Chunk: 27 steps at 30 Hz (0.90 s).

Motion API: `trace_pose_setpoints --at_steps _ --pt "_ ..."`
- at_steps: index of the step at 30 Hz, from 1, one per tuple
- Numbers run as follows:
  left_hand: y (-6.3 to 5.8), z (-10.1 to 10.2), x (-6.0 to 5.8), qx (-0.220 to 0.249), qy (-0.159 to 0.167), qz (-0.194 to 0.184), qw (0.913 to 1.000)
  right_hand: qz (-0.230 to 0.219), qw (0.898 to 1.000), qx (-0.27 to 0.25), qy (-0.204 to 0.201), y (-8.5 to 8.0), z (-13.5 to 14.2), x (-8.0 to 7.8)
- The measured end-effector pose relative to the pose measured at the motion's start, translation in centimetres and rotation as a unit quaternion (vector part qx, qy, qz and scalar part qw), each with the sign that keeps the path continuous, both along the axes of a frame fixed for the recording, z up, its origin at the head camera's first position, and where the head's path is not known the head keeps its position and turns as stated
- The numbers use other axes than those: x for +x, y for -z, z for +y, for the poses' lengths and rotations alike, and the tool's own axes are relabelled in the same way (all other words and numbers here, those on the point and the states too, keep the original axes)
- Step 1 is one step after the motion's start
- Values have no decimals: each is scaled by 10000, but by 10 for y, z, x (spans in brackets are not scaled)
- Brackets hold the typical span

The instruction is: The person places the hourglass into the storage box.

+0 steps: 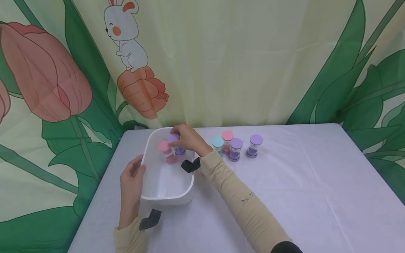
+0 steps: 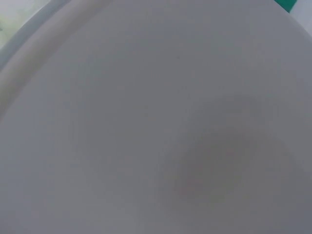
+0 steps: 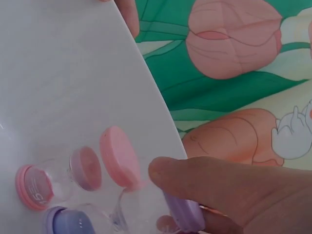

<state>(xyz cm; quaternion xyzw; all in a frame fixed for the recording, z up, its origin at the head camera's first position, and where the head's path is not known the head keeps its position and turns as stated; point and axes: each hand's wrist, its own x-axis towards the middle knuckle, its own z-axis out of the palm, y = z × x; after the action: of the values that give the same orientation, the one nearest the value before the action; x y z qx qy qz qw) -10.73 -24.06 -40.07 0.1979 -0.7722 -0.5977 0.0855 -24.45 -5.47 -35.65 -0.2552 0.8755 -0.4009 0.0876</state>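
My right hand (image 1: 192, 141) reaches into a white plastic bin (image 1: 167, 201) and pinches the purple cap of an hourglass (image 1: 180, 151). Purple sand shows in its glass. Right beside it in the bin stands a pink hourglass (image 1: 167, 152), whose pink cap and base also show in the right wrist view. On the bin's left side my left hand (image 1: 131, 178) grips the rim, thumb and fingers at the edge. Only the blurred white bin wall (image 2: 146, 122) fills the left wrist view.
Right of the bin several more hourglasses stand on the white-covered table (image 1: 284, 196): a teal one (image 1: 217, 142), a pink one (image 1: 227, 136) and purple ones (image 1: 235, 149). A curtain (image 1: 240, 63) printed with flowers and a rabbit hangs behind the table.
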Motion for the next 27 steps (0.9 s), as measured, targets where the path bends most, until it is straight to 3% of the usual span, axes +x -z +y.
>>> trace_pose_setpoints --at_steps 12,27 --pt "2 1 2 -96 -20 8 10000 16 9977 676 -18 -2 -3 -1" --pt "-3 2 2 -68 -28 -73 9999 474 9895 1362 -45 1 -9 -4"
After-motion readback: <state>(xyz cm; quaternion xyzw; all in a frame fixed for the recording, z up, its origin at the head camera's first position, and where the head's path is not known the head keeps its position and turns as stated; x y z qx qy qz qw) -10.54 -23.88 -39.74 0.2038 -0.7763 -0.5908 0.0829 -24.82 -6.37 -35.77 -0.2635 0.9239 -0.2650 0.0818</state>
